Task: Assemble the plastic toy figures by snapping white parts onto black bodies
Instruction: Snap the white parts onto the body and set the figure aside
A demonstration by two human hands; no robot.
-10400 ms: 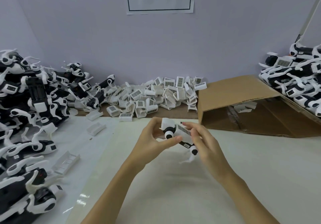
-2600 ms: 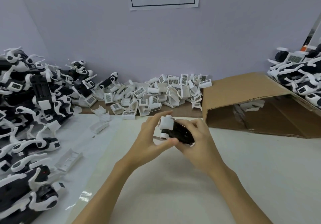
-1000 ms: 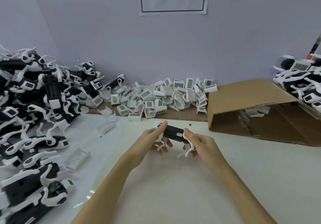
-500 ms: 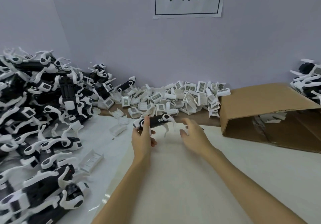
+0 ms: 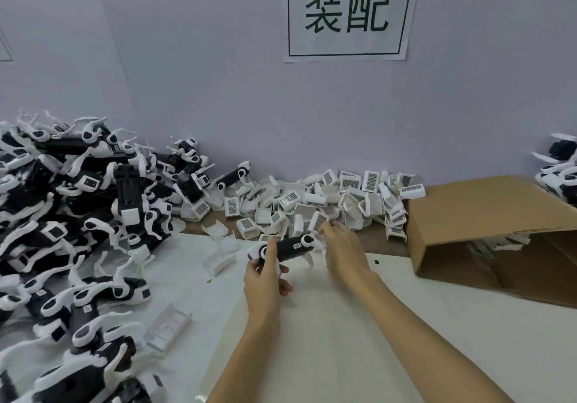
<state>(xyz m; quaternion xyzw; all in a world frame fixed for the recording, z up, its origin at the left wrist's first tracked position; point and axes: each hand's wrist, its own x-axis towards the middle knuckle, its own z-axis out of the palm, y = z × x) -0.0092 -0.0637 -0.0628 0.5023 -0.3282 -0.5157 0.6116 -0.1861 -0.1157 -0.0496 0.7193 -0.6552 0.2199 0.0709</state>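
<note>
1. The black plastic toy body with white snapped-on legs and round joint caps point(image 5: 288, 248) is held just above the pale table sheet point(image 5: 359, 324), near the front edge of the heap of small parts.
2. The left hand point(image 5: 263, 280) grips its left end, thumb curled over the top and fingers wrapped beneath.
3. The right hand point(image 5: 338, 246) reaches past the body's right end into the heap of white barcode-labelled plastic covers point(image 5: 312, 205); its fingertips touch one cover, but I cannot tell whether they have pinched it.
4. To do this step well, I judge the hand should take a single cover by its side walls, label outward, and bring it square over the body before pressing, since thin clip walls likely flex or skew if pushed at an angle.
5. The left grip should stay off the thin curved legs, which look springy and easy to bend.
6. The covers are shallow, open-backed rectangular shells, glossy and light, loosely tangled, so neighbours may lift along.
7. A large pile of black-and-white figures point(image 5: 71, 221) lies at left, an open brown cardboard box point(image 5: 487, 215) on its side at right.
</note>
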